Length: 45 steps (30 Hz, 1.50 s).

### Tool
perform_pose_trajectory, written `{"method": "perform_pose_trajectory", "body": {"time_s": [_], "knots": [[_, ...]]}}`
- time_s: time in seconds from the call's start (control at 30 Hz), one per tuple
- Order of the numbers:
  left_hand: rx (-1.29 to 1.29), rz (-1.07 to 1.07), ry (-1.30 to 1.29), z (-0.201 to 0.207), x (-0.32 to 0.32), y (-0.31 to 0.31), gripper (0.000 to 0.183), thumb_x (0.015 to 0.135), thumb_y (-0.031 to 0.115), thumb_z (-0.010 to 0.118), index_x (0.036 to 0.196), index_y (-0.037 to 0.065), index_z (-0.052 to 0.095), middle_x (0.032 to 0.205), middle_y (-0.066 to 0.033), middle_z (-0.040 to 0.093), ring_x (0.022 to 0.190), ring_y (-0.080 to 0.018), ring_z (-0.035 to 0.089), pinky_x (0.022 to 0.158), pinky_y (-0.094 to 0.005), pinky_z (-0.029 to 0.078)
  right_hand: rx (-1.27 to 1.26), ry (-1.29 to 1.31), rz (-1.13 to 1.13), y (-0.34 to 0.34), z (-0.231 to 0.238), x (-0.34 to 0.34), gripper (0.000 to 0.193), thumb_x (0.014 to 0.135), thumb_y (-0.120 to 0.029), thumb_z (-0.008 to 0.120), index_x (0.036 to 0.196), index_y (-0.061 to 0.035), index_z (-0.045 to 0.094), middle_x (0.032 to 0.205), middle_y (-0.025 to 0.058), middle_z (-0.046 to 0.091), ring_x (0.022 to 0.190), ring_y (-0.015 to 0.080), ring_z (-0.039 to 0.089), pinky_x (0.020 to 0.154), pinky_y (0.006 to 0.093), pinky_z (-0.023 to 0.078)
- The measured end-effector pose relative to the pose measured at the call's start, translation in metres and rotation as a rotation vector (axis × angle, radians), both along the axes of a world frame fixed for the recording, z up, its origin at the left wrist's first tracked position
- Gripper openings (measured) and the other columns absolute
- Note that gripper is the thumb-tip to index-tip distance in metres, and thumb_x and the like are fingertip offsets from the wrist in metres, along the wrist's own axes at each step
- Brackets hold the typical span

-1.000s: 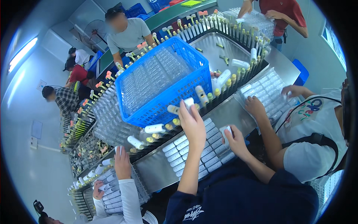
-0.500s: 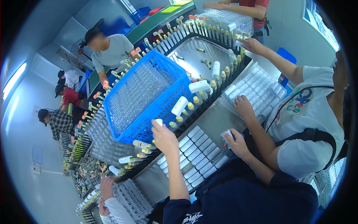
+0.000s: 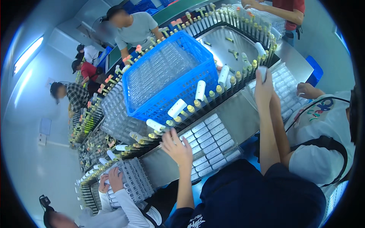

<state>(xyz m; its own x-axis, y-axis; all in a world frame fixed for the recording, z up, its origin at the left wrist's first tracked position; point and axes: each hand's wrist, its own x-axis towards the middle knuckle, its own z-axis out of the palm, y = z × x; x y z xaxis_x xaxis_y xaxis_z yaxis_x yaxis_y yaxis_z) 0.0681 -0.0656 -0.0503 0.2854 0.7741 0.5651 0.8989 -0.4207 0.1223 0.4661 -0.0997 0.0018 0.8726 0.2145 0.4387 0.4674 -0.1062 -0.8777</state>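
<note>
My left hand reaches over the near edge of the line with its fingers apart and nothing visible in them. Just beyond it, a white oblong casing sits on one of the yellow-tipped holders. Out to the right, my right hand is raised, its fingers closed on a small white casing. Between my arms lies a tray of white casings in rows. More casings stand on the holders, such as an upright white casing.
A blue basket of clear plastic trays stands inside the line. To my right, a co-worker's hand is beside another tray of casings. At left, another worker's hands rest on a grey tray. Other people stand farther off.
My right hand has moved up and to the right with the white casing. My left hand has opened and come away from the white piece at its fingertips. The whole view has shifted.
</note>
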Motion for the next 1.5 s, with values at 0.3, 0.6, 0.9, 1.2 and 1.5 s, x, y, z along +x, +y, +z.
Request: {"method": "perform_pose_trajectory", "body": {"time_s": [0.3,0.6,0.9,1.2,1.5], "knots": [[-0.306,-0.043,-0.114,-0.13,-0.029,-0.044,0.053,0.103,0.024,0.067,0.15,0.002,0.056,0.156,-0.0204,0.055,0.149,-0.0431,0.046,0.125,-0.0596,0.032,-0.769,-0.467,0.186,0.118,-0.011,-0.008,0.036,0.103,-0.03,0.071,0.117,0.0017,0.065,0.095,0.0231,0.078,0.088,0.0475,0.078,0.077,0.0539,0.062],[-0.291,-0.008,-0.126,-0.129,-0.027,-0.046,0.055,0.103,0.026,0.067,0.153,0.004,0.056,0.157,-0.0184,0.055,0.151,-0.0399,0.045,0.127,-0.058,0.032,-0.529,-0.696,0.277,0.093,-0.008,-0.1,0.076,0.092,-0.019,0.079,0.153,0.0085,0.044,0.142,0.0227,0.062,0.117,0.0368,0.071,0.082,0.045,0.065],[-0.235,-0.115,-0.114,-0.131,-0.029,-0.045,0.049,0.099,0.039,0.073,0.14,0.012,0.068,0.154,-0.0198,0.055,0.148,-0.0439,0.045,0.123,-0.0656,0.03,-0.389,-0.752,0.627,0.068,-0.003,-0.151,0.081,0.09,-0.02,0.078,0.158,0.0076,0.044,0.161,0.0244,0.05,0.145,0.0464,0.051,0.12,0.0547,0.044],[-0.283,-0.134,-0.176,-0.138,-0.033,-0.037,0.033,0.1,0.027,0.073,0.128,0.011,0.071,0.132,-0.0117,0.067,0.129,-0.0362,0.057,0.116,-0.0581,0.037,-0.523,-0.456,0.934,-0.103,-0.159,-0.176,0.039,0.092,-0.01,0.074,0.131,-0.0081,0.071,0.141,0.0145,0.062,0.139,0.037,0.056,0.116,0.051,0.047],[-0.515,-0.404,-0.037,-0.117,-0.059,0.007,0.03,0.096,0.024,0.078,0.124,0.012,0.073,0.121,-0.0086,0.067,0.118,-0.0341,0.06,0.102,-0.0482,0.046,-0.693,-0.564,1.05,-0.084,-0.164,-0.164,0.032,0.085,-0.019,0.083,0.116,-0.0166,0.077,0.139,0.0074,0.064,0.137,0.0301,0.056,0.111,0.0492,0.047]]}}
